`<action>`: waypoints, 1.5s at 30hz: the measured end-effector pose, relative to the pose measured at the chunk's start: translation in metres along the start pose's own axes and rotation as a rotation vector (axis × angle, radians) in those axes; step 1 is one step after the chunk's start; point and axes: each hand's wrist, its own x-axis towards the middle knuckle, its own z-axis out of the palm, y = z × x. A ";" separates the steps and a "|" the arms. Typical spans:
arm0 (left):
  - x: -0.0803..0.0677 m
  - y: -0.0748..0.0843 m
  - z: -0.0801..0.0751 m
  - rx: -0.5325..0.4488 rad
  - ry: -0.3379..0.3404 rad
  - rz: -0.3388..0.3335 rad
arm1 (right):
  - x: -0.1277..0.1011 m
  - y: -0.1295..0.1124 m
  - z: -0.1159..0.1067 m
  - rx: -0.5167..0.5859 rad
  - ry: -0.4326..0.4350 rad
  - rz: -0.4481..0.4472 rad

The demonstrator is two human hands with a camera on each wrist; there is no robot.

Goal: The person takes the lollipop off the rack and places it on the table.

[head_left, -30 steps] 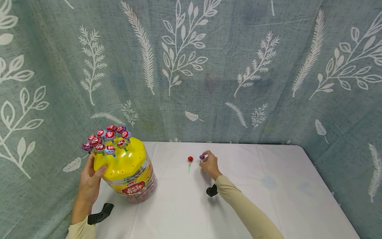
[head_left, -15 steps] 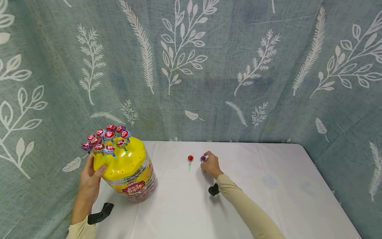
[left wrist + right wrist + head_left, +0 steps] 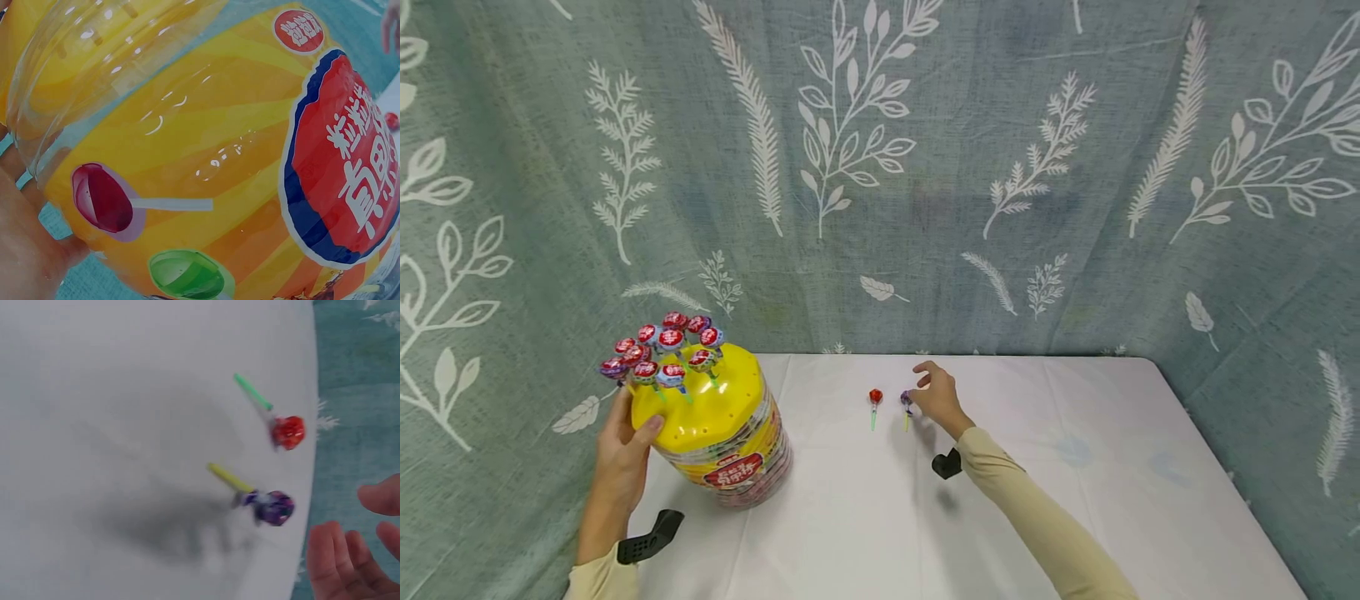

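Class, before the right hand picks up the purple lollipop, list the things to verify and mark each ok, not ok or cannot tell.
1. Right hand open, holding nothing: ok.
2. Purple lollipop lies free on the table, apart from the fingers: ok.
3. Red lollipop lies clear of the purple one: ok.
4. Left hand grips the yellow tub: ok.
5. Empty holes left in the tub lid: ok.

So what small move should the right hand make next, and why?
Probably lower and pinch the purple lollipop by its yellow stick. The right hand hovers open beside it, holding nothing, while the left hand grips the tilted yellow jar, whose holed lid has room.
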 end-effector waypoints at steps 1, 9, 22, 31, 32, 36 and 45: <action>0.000 0.000 0.000 -0.001 0.000 0.000 | 0.000 -0.003 -0.003 0.022 -0.005 -0.013; 0.002 0.000 0.000 0.011 -0.003 0.001 | -0.004 -0.035 -0.020 0.095 -0.004 -0.123; 0.002 0.002 0.001 -0.002 -0.016 0.000 | -0.022 -0.097 -0.041 0.188 -0.038 -0.307; 0.001 0.001 0.000 0.009 -0.016 -0.006 | -0.035 -0.137 -0.041 0.263 -0.079 -0.456; 0.002 0.001 0.000 0.007 -0.016 -0.005 | -0.037 -0.142 -0.040 0.260 -0.086 -0.470; 0.001 0.002 0.001 0.002 -0.016 -0.001 | -0.043 -0.162 -0.039 0.247 -0.114 -0.521; 0.001 0.001 0.001 0.012 -0.016 -0.003 | -0.046 -0.196 -0.026 0.249 -0.146 -0.645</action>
